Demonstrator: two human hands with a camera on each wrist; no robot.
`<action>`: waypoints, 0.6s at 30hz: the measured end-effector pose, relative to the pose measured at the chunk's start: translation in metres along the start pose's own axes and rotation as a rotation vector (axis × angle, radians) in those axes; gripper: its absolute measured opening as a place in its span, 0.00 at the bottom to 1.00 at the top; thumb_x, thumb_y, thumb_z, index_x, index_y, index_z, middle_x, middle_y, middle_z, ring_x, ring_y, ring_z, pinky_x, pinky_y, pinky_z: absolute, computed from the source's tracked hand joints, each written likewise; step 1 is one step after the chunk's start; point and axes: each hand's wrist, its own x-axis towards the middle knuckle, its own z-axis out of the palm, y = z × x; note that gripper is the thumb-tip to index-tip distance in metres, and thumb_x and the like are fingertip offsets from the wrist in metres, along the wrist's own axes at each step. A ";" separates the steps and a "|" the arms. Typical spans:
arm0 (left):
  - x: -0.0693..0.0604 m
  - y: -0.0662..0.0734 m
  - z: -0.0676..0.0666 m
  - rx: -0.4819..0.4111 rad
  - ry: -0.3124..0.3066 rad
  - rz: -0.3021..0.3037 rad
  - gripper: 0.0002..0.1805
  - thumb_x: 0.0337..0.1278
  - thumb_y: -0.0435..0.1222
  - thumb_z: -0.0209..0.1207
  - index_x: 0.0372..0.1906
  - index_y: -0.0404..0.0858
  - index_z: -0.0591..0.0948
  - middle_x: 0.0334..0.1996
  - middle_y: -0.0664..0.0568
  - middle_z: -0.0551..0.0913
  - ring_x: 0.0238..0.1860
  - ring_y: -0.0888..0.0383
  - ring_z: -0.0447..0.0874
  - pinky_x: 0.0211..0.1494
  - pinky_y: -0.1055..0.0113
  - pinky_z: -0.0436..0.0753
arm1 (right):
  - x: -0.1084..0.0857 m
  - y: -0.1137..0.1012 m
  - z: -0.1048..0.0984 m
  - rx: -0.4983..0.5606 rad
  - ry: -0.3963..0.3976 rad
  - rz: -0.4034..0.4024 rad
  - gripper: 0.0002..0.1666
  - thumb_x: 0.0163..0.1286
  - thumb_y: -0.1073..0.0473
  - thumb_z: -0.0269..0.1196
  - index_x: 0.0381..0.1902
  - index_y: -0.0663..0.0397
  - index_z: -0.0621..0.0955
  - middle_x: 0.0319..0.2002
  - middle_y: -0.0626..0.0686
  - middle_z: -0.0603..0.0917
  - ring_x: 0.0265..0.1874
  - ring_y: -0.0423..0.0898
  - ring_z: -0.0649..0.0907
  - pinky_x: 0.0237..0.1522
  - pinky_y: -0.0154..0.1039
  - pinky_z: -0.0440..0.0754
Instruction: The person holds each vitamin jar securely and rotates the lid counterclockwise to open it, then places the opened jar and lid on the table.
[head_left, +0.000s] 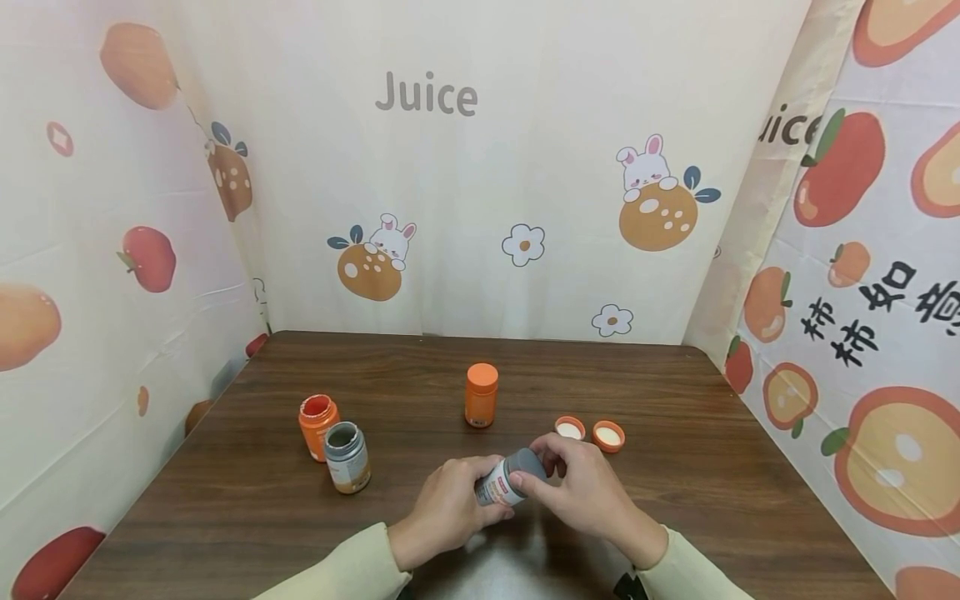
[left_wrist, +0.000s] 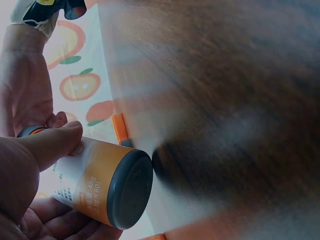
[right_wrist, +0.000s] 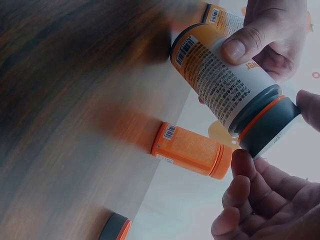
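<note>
Both hands together on one bottle, in front of the person. Left hand (head_left: pixel 453 502): fingers and thumb curled round the body of the grey bottle (head_left: pixel 498 485), clamped on it. Right hand (head_left: pixel 588 492): thumb and fingers pinching the grey cap (right_wrist: pixel 272 127) of that same bottle. The bottle lies between the two hands, tilted, base toward the left palm, cap toward the right fingers. An orange ring shows between cap and neck in the right wrist view; whether the thread is free, cannot tell. Whether the base touches the table (head_left: pixel 405 367), cannot tell either.

Beyond the hands, roughly ahead of the left: orange bottle (head_left: pixel 481 398), upright, capped. Just beyond the right fingers: two loose caps, inner side up, near one another but apart, one nearer the left (head_left: pixel 570 428), one nearer the right (head_left: pixel 608 437); pale inside, orange rims.

To the left of the left hand, well apart from it: open orange bottle (head_left: pixel 311 432), and just in front of it a grey-and-white bottle (head_left: pixel 349 469), also open; both upright.

Pale sleeves (head_left: pixel 348 562) on both forearms. Fruit-printed curtain (head_left: pixel 480 183) behind the table and along both sides.
</note>
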 end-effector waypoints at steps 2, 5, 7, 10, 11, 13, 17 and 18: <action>0.000 0.000 0.000 -0.003 0.004 0.007 0.21 0.45 0.43 0.80 0.47 0.50 0.86 0.35 0.64 0.84 0.31 0.71 0.77 0.33 0.71 0.77 | 0.000 0.000 0.000 0.005 -0.005 -0.009 0.19 0.61 0.35 0.73 0.39 0.38 0.83 0.27 0.39 0.79 0.26 0.37 0.75 0.28 0.33 0.73; -0.001 0.001 0.000 -0.006 0.005 0.008 0.21 0.45 0.42 0.80 0.47 0.51 0.86 0.34 0.65 0.84 0.31 0.71 0.77 0.33 0.71 0.76 | 0.000 0.001 -0.001 0.013 -0.010 -0.034 0.19 0.62 0.36 0.73 0.40 0.40 0.83 0.28 0.39 0.79 0.28 0.40 0.76 0.30 0.33 0.74; -0.001 0.001 0.000 -0.004 0.005 0.007 0.21 0.45 0.43 0.80 0.47 0.51 0.86 0.34 0.65 0.84 0.31 0.71 0.77 0.33 0.71 0.76 | 0.000 0.001 -0.001 0.010 -0.006 -0.057 0.18 0.62 0.38 0.74 0.42 0.40 0.83 0.30 0.38 0.80 0.30 0.41 0.77 0.33 0.34 0.75; -0.001 0.000 0.000 0.003 0.004 0.008 0.22 0.45 0.43 0.80 0.47 0.51 0.86 0.35 0.64 0.84 0.31 0.70 0.77 0.34 0.70 0.77 | 0.000 0.002 -0.001 -0.002 0.002 -0.103 0.19 0.62 0.43 0.76 0.45 0.41 0.83 0.32 0.36 0.80 0.32 0.41 0.79 0.36 0.34 0.77; -0.001 0.001 0.000 0.007 0.004 0.008 0.22 0.45 0.43 0.80 0.48 0.52 0.86 0.35 0.64 0.84 0.31 0.70 0.77 0.34 0.70 0.77 | 0.000 0.003 -0.001 -0.004 0.003 -0.118 0.19 0.61 0.45 0.76 0.46 0.42 0.83 0.33 0.36 0.80 0.33 0.40 0.79 0.37 0.35 0.77; -0.001 0.001 0.000 0.013 0.004 0.008 0.22 0.45 0.43 0.80 0.48 0.52 0.86 0.35 0.64 0.84 0.32 0.70 0.77 0.34 0.70 0.77 | -0.001 0.003 -0.001 -0.004 0.003 -0.146 0.21 0.61 0.49 0.77 0.49 0.44 0.83 0.35 0.36 0.81 0.34 0.39 0.79 0.39 0.37 0.79; -0.001 0.001 0.000 0.016 0.006 0.013 0.22 0.45 0.43 0.80 0.48 0.52 0.86 0.35 0.64 0.84 0.32 0.71 0.78 0.34 0.70 0.77 | -0.001 0.003 -0.002 0.004 -0.002 -0.184 0.25 0.59 0.54 0.78 0.53 0.44 0.83 0.37 0.38 0.81 0.36 0.39 0.79 0.40 0.41 0.81; -0.001 0.001 0.000 0.014 0.007 0.015 0.22 0.45 0.43 0.80 0.47 0.51 0.86 0.35 0.64 0.84 0.32 0.71 0.78 0.34 0.70 0.77 | -0.001 0.003 -0.002 0.003 -0.003 -0.192 0.26 0.58 0.55 0.78 0.53 0.44 0.82 0.38 0.38 0.81 0.37 0.40 0.79 0.41 0.41 0.81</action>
